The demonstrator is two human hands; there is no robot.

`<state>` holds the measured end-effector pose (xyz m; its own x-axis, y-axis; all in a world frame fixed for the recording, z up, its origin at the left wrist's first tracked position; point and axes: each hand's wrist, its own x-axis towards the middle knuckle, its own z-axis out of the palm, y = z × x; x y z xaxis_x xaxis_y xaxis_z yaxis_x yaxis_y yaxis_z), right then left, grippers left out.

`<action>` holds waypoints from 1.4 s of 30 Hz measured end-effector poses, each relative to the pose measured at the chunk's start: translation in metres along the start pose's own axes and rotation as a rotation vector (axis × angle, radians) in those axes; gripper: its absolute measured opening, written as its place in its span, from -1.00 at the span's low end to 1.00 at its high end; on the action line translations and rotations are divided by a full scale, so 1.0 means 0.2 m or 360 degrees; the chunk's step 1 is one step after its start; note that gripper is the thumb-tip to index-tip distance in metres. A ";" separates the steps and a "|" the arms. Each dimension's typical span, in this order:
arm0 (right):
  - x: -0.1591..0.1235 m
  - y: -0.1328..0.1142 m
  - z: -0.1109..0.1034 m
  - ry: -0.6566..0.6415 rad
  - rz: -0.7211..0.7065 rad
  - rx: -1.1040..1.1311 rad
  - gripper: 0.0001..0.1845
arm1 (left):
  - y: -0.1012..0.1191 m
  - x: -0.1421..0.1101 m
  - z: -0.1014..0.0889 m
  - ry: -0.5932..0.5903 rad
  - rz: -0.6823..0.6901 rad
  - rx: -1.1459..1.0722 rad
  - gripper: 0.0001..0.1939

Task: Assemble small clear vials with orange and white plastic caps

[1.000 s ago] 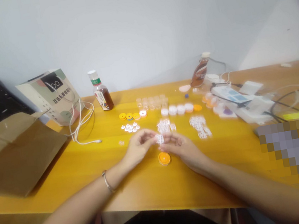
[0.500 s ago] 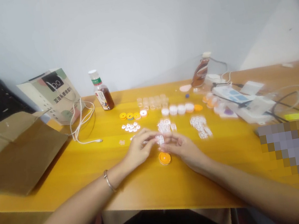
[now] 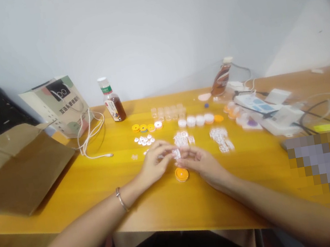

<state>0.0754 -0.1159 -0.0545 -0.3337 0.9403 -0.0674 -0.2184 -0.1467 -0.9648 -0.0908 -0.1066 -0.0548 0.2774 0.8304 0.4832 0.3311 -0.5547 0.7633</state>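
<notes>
Between the fingertips of both hands is a small white cut-out piece (image 3: 177, 154) with holes or a pattern in it; its exact kind is too small to make out. My left hand (image 3: 155, 164) pinches it from the left, and my right hand (image 3: 202, 164) grips its right side. Just below the fingers an orange round cap (image 3: 181, 174) lies on the table. Beyond the hands is a pile of similar white pieces (image 3: 181, 138), with a second pile (image 3: 220, 138) farther right. Several small white discs with knobs (image 3: 144, 140) lie beyond my left hand.
Clear little cups (image 3: 168, 113) stand behind a row of white lids (image 3: 200, 120) and yellow rings (image 3: 143, 128). Two drink bottles, one left (image 3: 112, 102) and one right (image 3: 222, 78), stand at the back. A brown paper bag (image 3: 23, 168), cables (image 3: 88, 130) and a power strip (image 3: 281, 119) flank the work area.
The white piece has turned slightly between the fingertips. Both hands stay in almost the same place, and the things on the table have not moved.
</notes>
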 end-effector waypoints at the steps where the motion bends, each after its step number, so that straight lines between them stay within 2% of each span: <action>1: 0.00 0.00 0.00 0.0004 0.0000 -0.0004 -0.64 | 0.00 0.00 0.00 -0.0010 -0.0021 -0.0022 -0.81; 11: 0.00 0.00 0.00 0.0065 0.0030 -0.0001 -0.73 | 0.00 -0.01 0.02 -0.0041 -0.0210 -0.0171 -0.81; 17: 0.03 0.02 0.00 0.0078 0.0003 -0.0078 -0.75 | 0.02 0.00 0.03 -0.0050 -0.0402 -0.0382 -0.80; 20: 0.03 -0.01 -0.02 0.0035 -0.0060 -0.0251 -0.74 | 0.01 0.01 0.02 -0.0053 -0.0432 -0.0413 -0.79; 22: 0.02 -0.04 -0.05 -0.0022 -0.0176 -0.0527 -0.72 | 0.00 0.01 0.00 -0.0032 -0.0435 -0.0372 -0.78; 23: 0.02 -0.06 -0.06 -0.0069 -0.0243 -0.0713 -0.69 | -0.01 0.01 0.00 -0.0019 -0.0427 -0.0339 -0.77; 26: -0.01 -0.10 -0.10 -0.0383 -0.0390 -0.1306 -0.50 | -0.02 0.00 -0.02 0.0011 -0.0363 -0.0256 -0.78; 28: -0.02 -0.10 -0.11 -0.0520 -0.0448 -0.1516 -0.52 | -0.02 0.00 -0.03 -0.0006 -0.0304 -0.0206 -0.79; 32: 0.00 -0.07 -0.11 -0.0542 -0.0504 -0.1647 -0.82 | 0.01 0.00 -0.04 -0.0150 -0.0169 -0.0104 -0.83; 38: 0.04 -0.03 -0.13 -0.0490 -0.0566 -0.1667 -0.83 | 0.04 -0.02 -0.03 -0.0381 0.0028 0.0011 -0.86; 42: 0.04 -0.02 -0.14 -0.0494 -0.0585 -0.1689 -0.83 | 0.03 -0.02 -0.01 -0.0422 0.0115 0.0091 -0.85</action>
<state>0.0989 -0.0987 -0.0592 -0.6518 0.7358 0.1839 0.4795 0.5876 -0.6518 -0.0925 -0.1140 -0.0512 0.5262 0.7501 0.4006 0.3499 -0.6204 0.7019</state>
